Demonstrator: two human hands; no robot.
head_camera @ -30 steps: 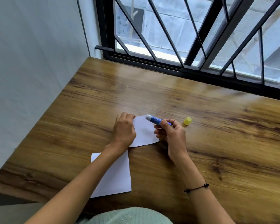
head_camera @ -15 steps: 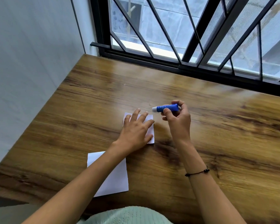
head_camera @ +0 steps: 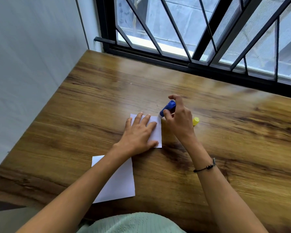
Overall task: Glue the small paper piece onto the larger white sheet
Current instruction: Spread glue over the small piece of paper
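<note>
Our flat left hand (head_camera: 139, 133) now pins the small paper (head_camera: 155, 132) at frame centre, while our right hand (head_camera: 178, 121), gripping the glue stick (head_camera: 168, 107), has lowered its tip to the paper's corner, so gluing begins; the larger sheet (head_camera: 119, 184) waits below.

The table (head_camera: 225, 148) is glossy wood grain. Two matt white paper sheets lie on it (head_camera: 156, 133) (head_camera: 119, 185). The glue stick (head_camera: 168, 107) and yellow cap (head_camera: 195, 121) look like smooth plastic.
</note>
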